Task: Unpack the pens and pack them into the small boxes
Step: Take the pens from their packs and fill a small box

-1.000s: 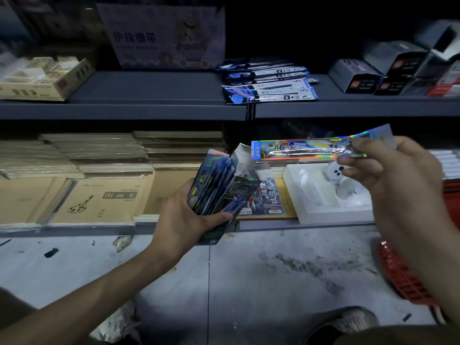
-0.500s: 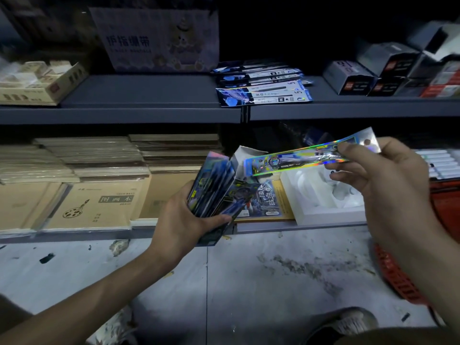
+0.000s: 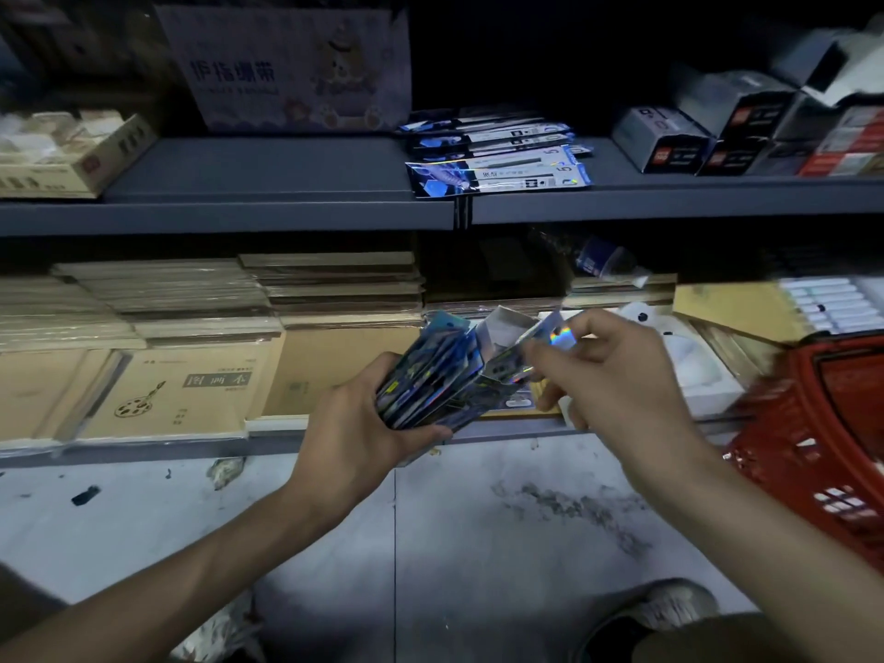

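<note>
My left hand (image 3: pixel 354 423) grips a fanned stack of shiny blue pen packets (image 3: pixel 430 375) in front of the lower shelf. My right hand (image 3: pixel 617 370) pinches one holographic pen packet (image 3: pixel 540 346) by its end and holds it against the right side of that stack. A small open box (image 3: pixel 507 327) shows just behind the stack, partly hidden. More pen packets (image 3: pixel 497 160) lie piled on the upper shelf.
A red plastic basket (image 3: pixel 813 447) stands at the right. A white moulded tray (image 3: pixel 693 370) lies on the lower shelf behind my right hand. Brown notebooks (image 3: pixel 182 390) fill the lower shelf's left. Grey and red boxes (image 3: pixel 746 136) sit upper right. My shoe (image 3: pixel 669 610) is on the floor below.
My right hand has brought the single packet down and left, from held out level in the air to the stack in my left hand. The view has shifted closer.
</note>
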The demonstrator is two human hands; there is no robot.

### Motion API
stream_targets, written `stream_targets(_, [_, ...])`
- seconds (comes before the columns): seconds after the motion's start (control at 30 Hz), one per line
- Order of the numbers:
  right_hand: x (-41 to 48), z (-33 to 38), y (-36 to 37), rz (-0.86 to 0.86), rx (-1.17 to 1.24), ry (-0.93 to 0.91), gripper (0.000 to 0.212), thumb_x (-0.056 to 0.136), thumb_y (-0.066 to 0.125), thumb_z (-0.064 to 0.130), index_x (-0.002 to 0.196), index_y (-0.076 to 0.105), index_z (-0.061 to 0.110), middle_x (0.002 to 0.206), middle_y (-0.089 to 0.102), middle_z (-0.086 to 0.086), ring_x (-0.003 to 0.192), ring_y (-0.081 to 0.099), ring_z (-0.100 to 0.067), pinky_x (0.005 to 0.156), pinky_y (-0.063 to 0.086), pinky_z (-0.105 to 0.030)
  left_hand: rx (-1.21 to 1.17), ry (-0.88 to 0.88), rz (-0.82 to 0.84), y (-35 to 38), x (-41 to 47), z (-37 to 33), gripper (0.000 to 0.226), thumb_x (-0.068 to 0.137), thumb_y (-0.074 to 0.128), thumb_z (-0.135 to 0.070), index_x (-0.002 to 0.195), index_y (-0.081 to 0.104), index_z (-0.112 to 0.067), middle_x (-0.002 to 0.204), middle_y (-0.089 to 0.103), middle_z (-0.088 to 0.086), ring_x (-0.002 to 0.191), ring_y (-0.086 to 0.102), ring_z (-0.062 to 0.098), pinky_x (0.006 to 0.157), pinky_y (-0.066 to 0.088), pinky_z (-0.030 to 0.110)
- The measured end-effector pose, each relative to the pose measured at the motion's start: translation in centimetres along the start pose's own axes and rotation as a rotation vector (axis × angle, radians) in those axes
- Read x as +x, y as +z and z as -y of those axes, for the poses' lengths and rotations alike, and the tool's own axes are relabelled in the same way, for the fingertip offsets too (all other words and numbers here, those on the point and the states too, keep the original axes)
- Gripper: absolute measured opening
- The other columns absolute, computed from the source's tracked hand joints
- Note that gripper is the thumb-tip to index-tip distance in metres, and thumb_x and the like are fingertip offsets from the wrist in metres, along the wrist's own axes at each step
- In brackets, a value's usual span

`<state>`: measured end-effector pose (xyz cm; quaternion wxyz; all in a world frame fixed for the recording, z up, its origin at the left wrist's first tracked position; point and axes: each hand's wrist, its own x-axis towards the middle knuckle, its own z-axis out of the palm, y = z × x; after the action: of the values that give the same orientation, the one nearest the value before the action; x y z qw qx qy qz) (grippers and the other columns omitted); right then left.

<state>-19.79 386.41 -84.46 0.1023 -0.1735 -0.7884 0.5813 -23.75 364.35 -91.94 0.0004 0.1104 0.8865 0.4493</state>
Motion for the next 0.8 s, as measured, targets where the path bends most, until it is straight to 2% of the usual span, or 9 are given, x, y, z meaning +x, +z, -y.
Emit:
stream_targets(0.07, [-0.2,-0.4,0.7,0.028,-0.063,0.030,0.028,0.084,0.081,0.021,0.070,0.060,0.010,0.053,0.063,-0.004,0.042,0.052,-0.013,0.048,0.036,-0.023,0.016,0.010,0.001,0.1,-0.1,-0.2,0.056,0.059,0.097,-0.045,0.101,0.061,-0.034,0.086,0.072,-0.024,0.080,0.068,-0.005,0.068,0.059,0.031])
stream_targets(0.17, [-0.4,-0.6,1.1,0.065,-0.116,0.049,0.037,0.077,0.087,0.033,0.063,0.058,0.016,0.050,0.053,0.008,0.046,0.044,-0.007,0.053,0.034,-0.023,0.037,0.023,0.006,0.2,-0.2,-0.4,0.056,0.060,0.097,-0.046,0.100,0.059,-0.037,0.085,0.072,-0.024,0.080,0.068,-0.005,0.066,0.058,0.027])
stream_targets(0.27, [-0.2,0.1,0.7,0.080,-0.038,0.105,0.033,0.071,0.089,0.040,0.073,0.069,0.014,0.058,0.062,0.005,0.050,0.050,-0.005,0.056,0.038,-0.025,0.017,0.005,0.007,0.2,-0.1,-0.4,0.057,0.058,0.097,-0.046,0.101,0.060,-0.036,0.086,0.072,-0.024,0.081,0.068,-0.005,0.067,0.060,0.029])
stream_targets(0.4, [-0.1,0.5,-0.2,0.060,0.008,0.139,0.026,0.078,0.088,0.033,0.076,0.070,0.015,0.054,0.058,0.010,0.047,0.049,-0.002,0.054,0.036,-0.022,0.009,-0.003,-0.008,0.1,-0.1,-0.3,0.057,0.059,0.097,-0.043,0.102,0.061,-0.035,0.087,0.074,-0.022,0.080,0.069,-0.004,0.069,0.060,0.029])
stream_targets(0.5, [0.1,0.4,0.1,0.048,-0.001,0.140,0.023,0.079,0.087,0.028,0.074,0.069,0.014,0.056,0.057,0.007,0.048,0.048,-0.004,0.057,0.036,-0.025,-0.026,-0.019,0.002,0.3,0.0,-0.3,0.058,0.058,0.098,-0.042,0.104,0.063,-0.034,0.089,0.074,-0.022,0.080,0.070,-0.003,0.068,0.061,0.032])
stream_targets(0.57, [0.2,0.2,0.2,0.011,-0.020,0.125,0.024,0.081,0.085,0.028,0.073,0.068,0.014,0.058,0.054,0.003,0.050,0.045,-0.008,0.058,0.037,-0.029,-0.021,-0.016,0.013,0.4,0.1,-0.4,0.058,0.059,0.097,-0.042,0.104,0.062,-0.034,0.090,0.073,-0.024,0.082,0.069,-0.005,0.069,0.059,0.028])
stream_targets(0.63, [-0.1,0.4,0.0,-0.038,-0.055,0.026,0.027,0.083,0.083,0.028,0.071,0.065,0.012,0.057,0.049,0.001,0.053,0.042,-0.011,0.059,0.037,-0.030,-0.021,-0.012,0.022,0.4,0.2,-0.5,0.059,0.059,0.097,-0.043,0.106,0.062,-0.035,0.092,0.073,-0.024,0.084,0.068,-0.006,0.070,0.059,0.023])
stream_targets(0.7, [-0.8,1.0,0.0,-0.062,-0.066,-0.155,0.028,0.085,0.082,0.025,0.070,0.061,0.013,0.057,0.043,-0.004,0.056,0.041,-0.013,0.057,0.038,-0.030,-0.004,-0.009,0.033,0.4,0.2,-0.5,0.059,0.061,0.096,-0.045,0.108,0.061,-0.036,0.094,0.074,-0.023,0.086,0.068,-0.005,0.070,0.058,0.018])
stream_targets(0.8, [-1.7,2.6,0.5,-0.019,-0.098,-0.414,0.020,0.085,0.081,0.021,0.075,0.064,0.018,0.059,0.045,-0.001,0.056,0.044,-0.011,0.054,0.036,-0.020,0.009,-0.006,0.046,0.5,0.3,-0.2,0.057,0.060,0.097,-0.044,0.104,0.062,-0.036,0.090,0.073,-0.024,0.084,0.067,-0.006,0.066,0.053,0.013])
